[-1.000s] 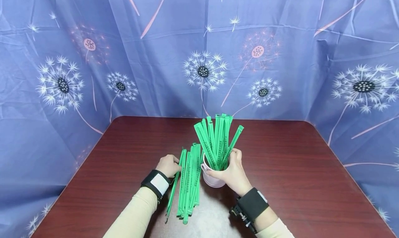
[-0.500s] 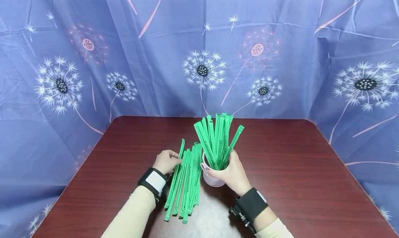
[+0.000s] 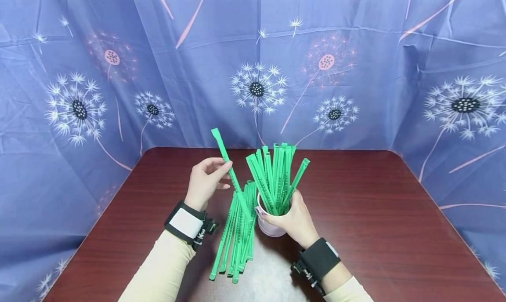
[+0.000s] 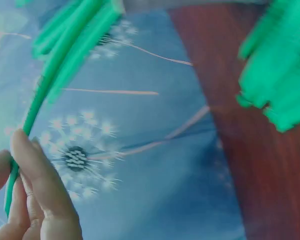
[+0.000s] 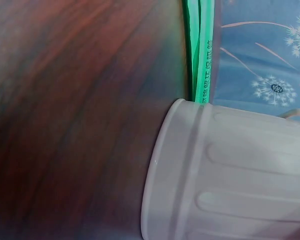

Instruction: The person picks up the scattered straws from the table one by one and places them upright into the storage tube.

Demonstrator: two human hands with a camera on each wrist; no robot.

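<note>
My left hand (image 3: 206, 181) pinches one green wrapped straw (image 3: 220, 144) between thumb and fingers. The straw slants above the table, its lower end over the pile of green straws (image 3: 236, 238). In the left wrist view the same straw (image 4: 52, 72) runs up from my fingertips (image 4: 24, 145). My right hand (image 3: 297, 220) curls round the side of a small pale bucket (image 3: 272, 230), its thumb near the rim. Several green straws (image 3: 278, 172) stand fanned out in that bucket. The right wrist view shows the bucket's ribbed wall (image 5: 240, 160); the right hand is out of that view.
A dark red-brown table (image 3: 375, 223) lies under everything. Behind and beside it hangs a blue curtain (image 3: 205, 95) with dandelion prints. The loose pile lies close to the bucket's left side.
My left hand has picked a straw from the left edge of the pile and raised it up and away, tilting its top leftward. The right hand and bucket have stayed put.
</note>
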